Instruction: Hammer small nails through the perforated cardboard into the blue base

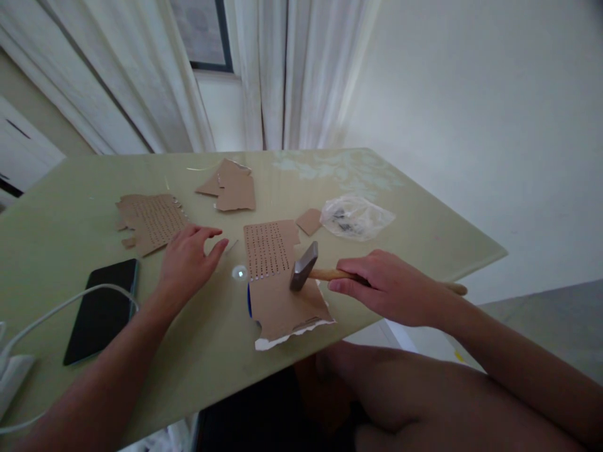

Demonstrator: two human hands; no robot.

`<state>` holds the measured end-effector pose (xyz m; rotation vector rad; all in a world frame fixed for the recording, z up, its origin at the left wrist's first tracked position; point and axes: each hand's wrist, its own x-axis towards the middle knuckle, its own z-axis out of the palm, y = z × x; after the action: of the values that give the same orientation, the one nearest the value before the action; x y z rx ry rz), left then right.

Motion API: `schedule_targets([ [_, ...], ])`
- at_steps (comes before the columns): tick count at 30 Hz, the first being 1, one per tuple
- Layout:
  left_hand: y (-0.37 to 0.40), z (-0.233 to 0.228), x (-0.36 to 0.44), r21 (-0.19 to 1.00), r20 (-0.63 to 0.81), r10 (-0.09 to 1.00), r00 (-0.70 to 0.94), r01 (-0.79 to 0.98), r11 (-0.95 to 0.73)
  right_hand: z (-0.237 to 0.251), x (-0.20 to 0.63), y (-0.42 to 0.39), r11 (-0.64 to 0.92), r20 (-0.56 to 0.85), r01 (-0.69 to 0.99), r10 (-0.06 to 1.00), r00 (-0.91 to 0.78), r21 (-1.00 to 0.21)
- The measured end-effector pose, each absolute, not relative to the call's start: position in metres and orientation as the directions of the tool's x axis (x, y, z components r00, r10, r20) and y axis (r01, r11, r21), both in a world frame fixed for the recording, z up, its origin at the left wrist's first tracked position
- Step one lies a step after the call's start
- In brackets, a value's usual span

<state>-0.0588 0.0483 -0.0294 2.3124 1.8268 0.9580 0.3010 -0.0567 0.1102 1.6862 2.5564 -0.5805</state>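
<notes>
My right hand [386, 285] grips the wooden handle of a hammer [304, 267], whose grey metal head rests on a torn piece of brown cardboard [277, 282] punched with rows of small holes. A blue object peeks out from under the cardboard's left edge; I cannot tell what it is. My left hand [188, 260] hovers just left of this cardboard, fingers spread, holding nothing. It lies between this piece and another perforated cardboard piece [151, 221].
The pale green glass table [70, 213] also holds a black phone [102, 307] with a white cable [51, 311] at the left, further cardboard scraps [233, 186], a small scrap [309, 221] and a clear plastic bag [357, 217] of small dark items. My knees are below the table's front edge.
</notes>
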Motion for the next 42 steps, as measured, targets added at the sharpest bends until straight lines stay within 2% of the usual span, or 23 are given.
schedule_targets([
  [2,0.060,-0.041,-0.072,0.347,0.331,0.937,0.113,0.909,-0.232,0.109,0.304,-0.059,0.387,-0.246,0.879,0.856,-0.455,-0.279],
  [6,0.067,-0.052,-0.075,0.377,0.108,0.988,0.113,0.915,-0.146,0.107,0.307,-0.062,0.414,-0.271,0.866,0.831,-0.485,-0.281],
  [9,0.067,-0.055,-0.068,0.380,0.097,0.989,0.114,0.914,-0.142,0.105,0.307,-0.063,0.415,-0.276,0.864,0.828,-0.489,-0.285],
  [12,0.065,-0.053,-0.063,0.413,0.185,0.980,0.079,0.898,-0.150,0.104,0.308,-0.062,0.415,-0.271,0.862,0.829,-0.490,-0.291],
  [15,0.059,-0.038,-0.056,0.597,0.272,0.961,-0.038,0.790,-0.138,0.104,0.308,-0.062,0.421,-0.271,0.856,0.823,-0.499,-0.300],
  [18,0.041,-0.010,-0.038,0.837,0.298,0.947,-0.123,0.511,-0.197,0.104,0.309,-0.060,0.438,-0.271,0.847,0.813,-0.516,-0.300],
  [21,0.017,0.015,-0.009,0.915,0.324,0.943,-0.080,0.279,-0.291,0.104,0.310,-0.059,0.462,-0.268,0.832,0.797,-0.541,-0.307],
  [24,-0.003,0.027,0.018,0.921,0.339,0.940,0.037,0.190,-0.340,0.106,0.311,-0.060,0.468,-0.279,0.821,0.782,-0.557,-0.327],
  [28,-0.015,0.022,0.034,0.888,0.317,0.934,0.165,0.295,-0.354,0.109,0.311,-0.061,0.472,-0.304,0.816,0.766,-0.567,-0.333],
  [37,-0.019,0.012,0.027,0.906,0.202,0.941,0.272,0.313,-0.285,0.106,0.311,-0.060,0.439,-0.323,0.824,0.770,-0.550,-0.358],
  [42,-0.021,0.014,0.028,0.817,0.271,0.929,0.253,0.449,-0.361,0.106,0.312,-0.062,0.434,-0.312,0.823,0.776,-0.549,-0.367],
])
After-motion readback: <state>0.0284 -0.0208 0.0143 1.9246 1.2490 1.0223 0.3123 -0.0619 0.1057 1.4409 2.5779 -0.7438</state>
